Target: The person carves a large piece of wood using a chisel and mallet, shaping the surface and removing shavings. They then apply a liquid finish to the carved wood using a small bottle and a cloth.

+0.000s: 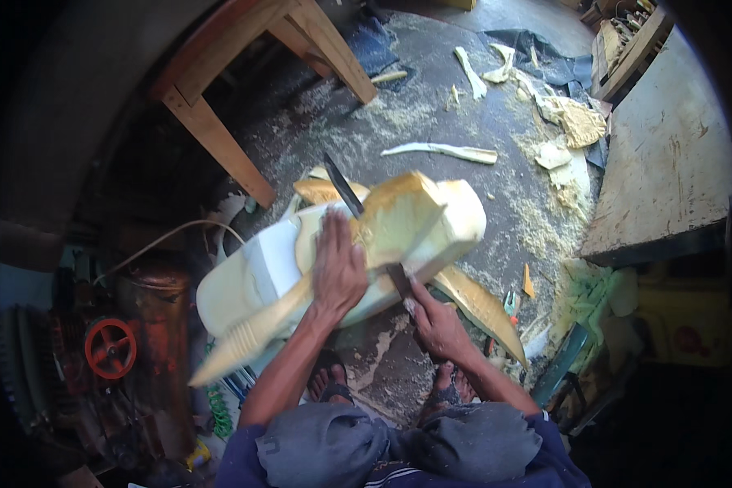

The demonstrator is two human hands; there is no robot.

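Observation:
A large foam piece (pixel 267 259), white and pale yellow, lies across in front of my knees with a raised yellowish block (pixel 403 215) at its right end. My right hand (pixel 441 324) is closed round the near end of a long dark knife (pixel 345 186). The blade slants away to the far left; its middle is hidden by the foam, and its tip sticks out beyond. Flat on the foam, left of the raised block, rests my left hand (pixel 337 268), fingers stretched out and slightly blurred. Pointed tan foam parts (pixel 256 333) jut out from the piece.
A wooden stool (pixel 220 150) stands at the far left. Foam offcuts (pixel 439 151) and crumbs litter the floor. A board-topped box (pixel 667 163) is at the right. Pliers (pixel 510 303) lie right of the foam; a tank with a red wheel (pixel 110 349) stands at the left.

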